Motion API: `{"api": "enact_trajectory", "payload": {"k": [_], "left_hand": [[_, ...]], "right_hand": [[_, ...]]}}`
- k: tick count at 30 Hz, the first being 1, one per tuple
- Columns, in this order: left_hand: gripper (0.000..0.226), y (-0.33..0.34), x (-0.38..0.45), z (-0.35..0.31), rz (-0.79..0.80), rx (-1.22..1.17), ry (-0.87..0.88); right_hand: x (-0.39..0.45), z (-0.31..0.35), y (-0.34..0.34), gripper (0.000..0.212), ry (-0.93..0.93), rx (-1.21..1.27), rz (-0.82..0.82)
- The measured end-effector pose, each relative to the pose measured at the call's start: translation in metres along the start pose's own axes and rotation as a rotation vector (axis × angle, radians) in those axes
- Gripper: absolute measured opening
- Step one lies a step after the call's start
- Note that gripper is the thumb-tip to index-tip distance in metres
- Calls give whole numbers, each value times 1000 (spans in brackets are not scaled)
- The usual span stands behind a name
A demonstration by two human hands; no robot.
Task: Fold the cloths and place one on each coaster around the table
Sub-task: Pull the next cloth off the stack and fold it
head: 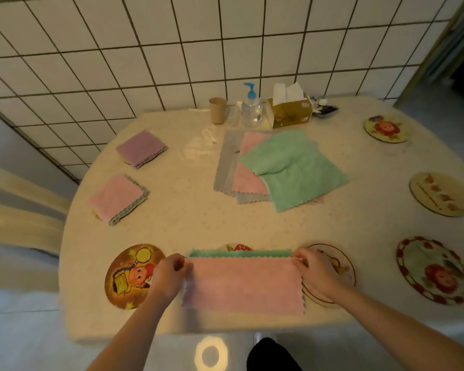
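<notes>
Far beyond the left hand (169, 274), two folded cloths already sit on coasters. That hand pinches the left upper corner of the pink cloth (243, 286); the right hand (315, 274) pinches the right upper corner. The half-folded cloth lies between the hands, long axis running hand to hand, its near edge close to the worktop (188, 226) rim. Coasters flank both hands, one peeks from under the cloth, and open worktop lies ahead before the unfolded pile (281, 167).
</notes>
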State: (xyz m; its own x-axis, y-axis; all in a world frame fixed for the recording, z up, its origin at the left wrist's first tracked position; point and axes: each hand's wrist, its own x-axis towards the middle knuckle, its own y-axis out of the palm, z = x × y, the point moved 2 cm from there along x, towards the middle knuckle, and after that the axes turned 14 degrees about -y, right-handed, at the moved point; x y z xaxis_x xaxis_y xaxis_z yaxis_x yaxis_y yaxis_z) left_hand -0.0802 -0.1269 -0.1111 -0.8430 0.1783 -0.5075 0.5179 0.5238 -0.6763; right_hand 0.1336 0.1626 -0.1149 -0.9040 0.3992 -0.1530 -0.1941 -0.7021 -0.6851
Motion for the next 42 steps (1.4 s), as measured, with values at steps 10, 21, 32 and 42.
{"api": "enact_trajectory", "payload": {"k": [10, 21, 32, 42], "left_hand": [[8, 14, 27, -16, -6, 97, -96], [6, 19, 29, -26, -94, 221, -78], [15, 20, 32, -25, 19, 383, 18], [9, -15, 32, -52, -17, 64, 73]], "right_hand": [[37, -12, 1, 7, 72, -26, 93], [45, -6, 7, 7, 44, -212, 148], [43, 3, 7, 7, -36, -342, 245], [59, 10, -8, 11, -50, -5, 5]]}}
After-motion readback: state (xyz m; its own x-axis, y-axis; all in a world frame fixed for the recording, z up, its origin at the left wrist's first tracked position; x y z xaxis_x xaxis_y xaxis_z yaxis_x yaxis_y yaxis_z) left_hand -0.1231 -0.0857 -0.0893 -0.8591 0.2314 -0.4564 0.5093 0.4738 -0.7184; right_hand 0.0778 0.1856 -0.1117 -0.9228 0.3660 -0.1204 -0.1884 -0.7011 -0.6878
